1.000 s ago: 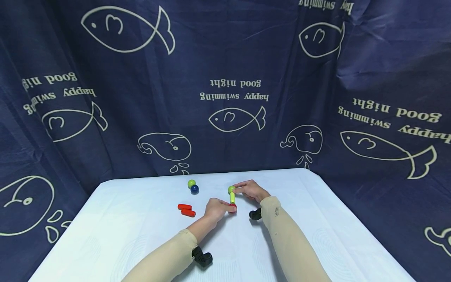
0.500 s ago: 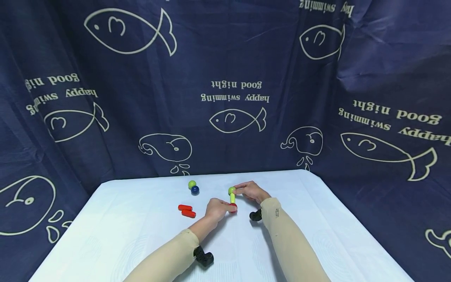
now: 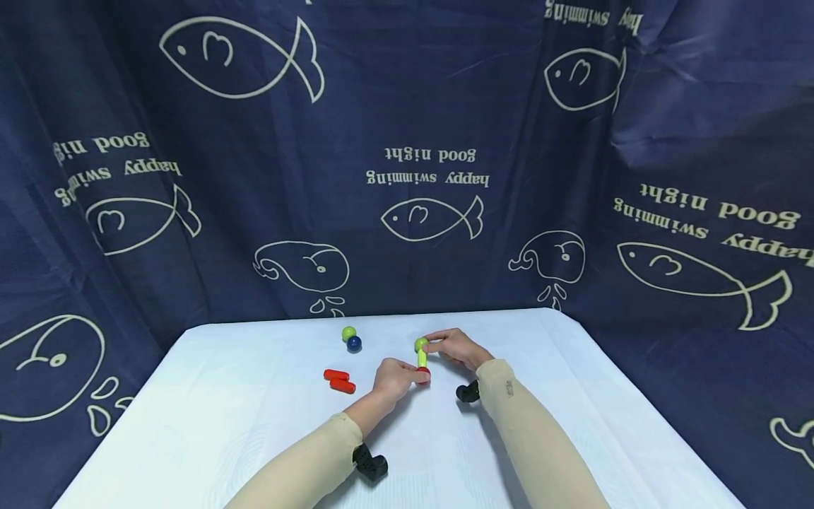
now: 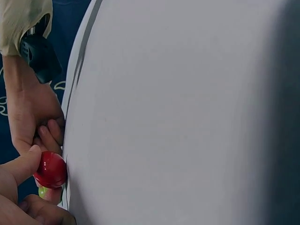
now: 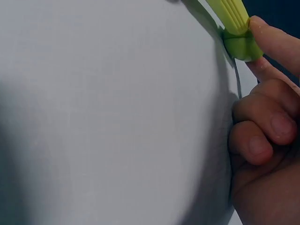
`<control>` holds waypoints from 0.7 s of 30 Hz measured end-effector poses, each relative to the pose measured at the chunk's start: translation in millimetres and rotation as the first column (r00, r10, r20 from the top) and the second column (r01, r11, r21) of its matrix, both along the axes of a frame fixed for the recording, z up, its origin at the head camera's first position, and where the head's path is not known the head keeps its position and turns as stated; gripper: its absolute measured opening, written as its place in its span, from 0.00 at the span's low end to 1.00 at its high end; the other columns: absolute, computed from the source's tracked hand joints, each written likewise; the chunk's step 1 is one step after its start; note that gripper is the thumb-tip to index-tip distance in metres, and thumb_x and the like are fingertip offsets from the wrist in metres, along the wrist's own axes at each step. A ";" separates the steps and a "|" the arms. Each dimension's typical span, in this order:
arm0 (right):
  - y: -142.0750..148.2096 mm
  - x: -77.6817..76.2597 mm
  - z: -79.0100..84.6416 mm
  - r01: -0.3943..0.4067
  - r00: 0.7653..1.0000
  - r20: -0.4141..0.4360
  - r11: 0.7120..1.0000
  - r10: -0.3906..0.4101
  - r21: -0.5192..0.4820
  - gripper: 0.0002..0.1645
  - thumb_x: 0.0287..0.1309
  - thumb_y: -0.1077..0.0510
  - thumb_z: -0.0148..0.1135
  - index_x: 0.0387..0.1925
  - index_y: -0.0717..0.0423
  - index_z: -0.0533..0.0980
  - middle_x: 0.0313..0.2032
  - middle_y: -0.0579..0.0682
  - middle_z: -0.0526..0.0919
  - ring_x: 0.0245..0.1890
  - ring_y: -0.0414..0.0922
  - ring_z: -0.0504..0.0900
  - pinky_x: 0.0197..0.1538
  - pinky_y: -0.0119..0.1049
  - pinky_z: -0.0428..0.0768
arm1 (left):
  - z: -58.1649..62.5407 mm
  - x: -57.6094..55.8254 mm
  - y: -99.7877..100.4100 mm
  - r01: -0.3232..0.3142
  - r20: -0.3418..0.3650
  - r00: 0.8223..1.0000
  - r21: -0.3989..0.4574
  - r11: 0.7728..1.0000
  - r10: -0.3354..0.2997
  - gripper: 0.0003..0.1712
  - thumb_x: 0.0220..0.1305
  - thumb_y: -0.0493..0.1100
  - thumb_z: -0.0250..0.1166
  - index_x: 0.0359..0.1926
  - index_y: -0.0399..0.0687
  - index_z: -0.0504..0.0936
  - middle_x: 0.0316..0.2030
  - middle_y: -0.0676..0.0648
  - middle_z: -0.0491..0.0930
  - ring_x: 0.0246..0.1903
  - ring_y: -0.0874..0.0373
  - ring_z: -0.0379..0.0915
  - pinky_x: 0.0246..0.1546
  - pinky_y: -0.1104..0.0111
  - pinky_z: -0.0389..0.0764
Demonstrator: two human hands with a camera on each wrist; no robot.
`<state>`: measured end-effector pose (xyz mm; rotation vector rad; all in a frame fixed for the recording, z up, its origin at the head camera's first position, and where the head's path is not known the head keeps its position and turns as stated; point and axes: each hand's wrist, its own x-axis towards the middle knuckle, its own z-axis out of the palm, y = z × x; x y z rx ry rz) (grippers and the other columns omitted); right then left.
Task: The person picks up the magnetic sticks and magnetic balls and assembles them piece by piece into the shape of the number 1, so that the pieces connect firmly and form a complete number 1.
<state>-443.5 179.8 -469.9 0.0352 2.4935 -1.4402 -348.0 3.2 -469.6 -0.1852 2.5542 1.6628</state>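
Observation:
My left hand (image 3: pixel 392 378) pinches a red ball (image 4: pixel 50 169) between thumb and fingers. A short yellow-green rod (image 3: pixel 422 359) with grooved sides runs from this ball to a green ball (image 5: pixel 242 46) at its far end. Thumb and forefinger of my right hand (image 3: pixel 456 348) pinch the green ball, while its other fingers curl toward the palm in the right wrist view. Ball, rod and ball form one line pointing away from me, low over the table. In the left wrist view the rod is mostly hidden behind the red ball and fingers.
Left of the hands, two red rods (image 3: pixel 343 386) lie side by side on the white-covered table (image 3: pixel 210 424). Farther back, a loose green ball (image 3: pixel 348 334) and a dark blue ball (image 3: pixel 354 344) sit together. A navy curtain (image 3: pixel 432 268) with fish drawings hangs behind the table.
Both hands keep their hold on the two balls, with the rod between them. The whole head view shifts slightly right and down; otherwise nothing visibly moves.

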 end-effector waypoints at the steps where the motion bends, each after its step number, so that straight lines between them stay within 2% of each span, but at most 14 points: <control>1: -0.3 0.9 1.1 -0.002 1.000 -0.006 1.000 0.002 0.001 0.26 0.52 0.49 0.77 0.55 0.44 0.84 0.11 0.43 0.59 0.12 0.41 0.53 0.18 0.33 0.55 | 0.3 -0.1 0.1 -0.002 -0.002 1.000 -0.001 1.000 0.002 0.14 0.50 0.46 0.80 0.30 0.42 0.86 0.30 0.48 0.84 0.33 0.54 0.72 0.34 0.66 0.69; 9: -2.3 7.6 7.5 -0.015 0.998 -0.055 1.000 0.014 -0.025 0.29 0.52 0.51 0.76 0.58 0.44 0.82 0.12 0.42 0.58 0.12 0.40 0.52 0.18 0.32 0.56 | 2.1 -1.2 1.1 -0.015 -0.013 1.000 -0.026 1.000 0.014 0.15 0.50 0.47 0.80 0.31 0.42 0.86 0.32 0.48 0.84 0.34 0.55 0.74 0.37 0.64 0.75; 14: -2.2 13.5 6.8 -0.037 0.994 -0.104 0.994 0.026 -0.107 0.30 0.53 0.54 0.75 0.60 0.50 0.80 0.12 0.41 0.58 0.12 0.39 0.51 0.17 0.32 0.55 | -0.4 -1.4 1.2 -0.019 -0.022 1.000 -0.029 0.999 0.019 0.15 0.49 0.46 0.80 0.30 0.43 0.85 0.30 0.48 0.84 0.33 0.55 0.75 0.35 0.65 0.75; 17: -2.8 17.7 6.5 -0.049 0.991 -0.129 0.988 0.030 -0.146 0.27 0.55 0.55 0.74 0.57 0.51 0.82 0.14 0.41 0.60 0.12 0.39 0.52 0.18 0.32 0.55 | -1.5 -1.6 1.1 -0.015 -0.032 0.999 -0.026 1.000 0.014 0.14 0.50 0.46 0.80 0.29 0.43 0.85 0.30 0.48 0.83 0.32 0.56 0.75 0.33 0.67 0.74; 21: -5.0 24.2 6.1 -0.084 0.987 -0.151 0.986 0.062 -0.142 0.21 0.56 0.54 0.74 0.52 0.50 0.85 0.16 0.41 0.64 0.14 0.39 0.56 0.19 0.31 0.57 | -1.3 -1.6 0.7 -0.015 -0.047 0.999 -0.029 0.999 0.013 0.13 0.50 0.46 0.80 0.29 0.44 0.86 0.30 0.49 0.84 0.32 0.56 0.74 0.31 0.68 0.72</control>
